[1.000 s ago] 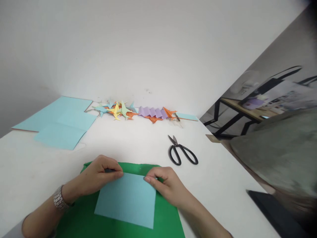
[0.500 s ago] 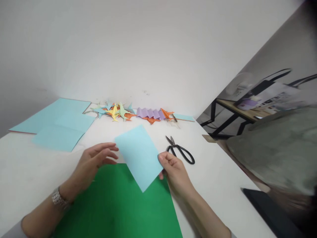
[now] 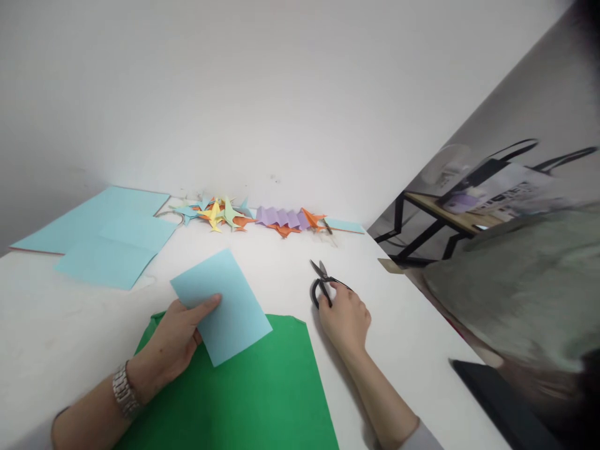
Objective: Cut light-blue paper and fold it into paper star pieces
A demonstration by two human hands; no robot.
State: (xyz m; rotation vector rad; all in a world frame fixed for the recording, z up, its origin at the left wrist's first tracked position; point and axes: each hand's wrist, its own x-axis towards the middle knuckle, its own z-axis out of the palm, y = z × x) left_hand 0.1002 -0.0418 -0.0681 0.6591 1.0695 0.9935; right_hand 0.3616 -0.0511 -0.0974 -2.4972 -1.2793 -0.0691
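My left hand point(image 3: 175, 340) pinches a light blue sheet of paper point(image 3: 234, 312), thumb on top and fingers beneath it. The sheet is tilted above a green sheet point(image 3: 253, 394) lying on the white table. To the right, my right hand point(image 3: 347, 319) lies over the handles of black scissors point(image 3: 321, 275), its fingers curled around them. The scissors rest on the table with their blades apart, pointing toward the wall. Part of the handles is hidden under the hand.
Larger light blue sheets point(image 3: 112, 219) lie at the back left. Along the wall sit folded paper shapes point(image 3: 220, 212) and a pleated purple paper point(image 3: 281, 217). A dark flat object point(image 3: 487, 400) lies at the right edge, near a person in a grey-green garment point(image 3: 520, 281).
The blue sheet has passed from my right hand to my left and shifted left. My right hand has moved onto the scissors' handles.
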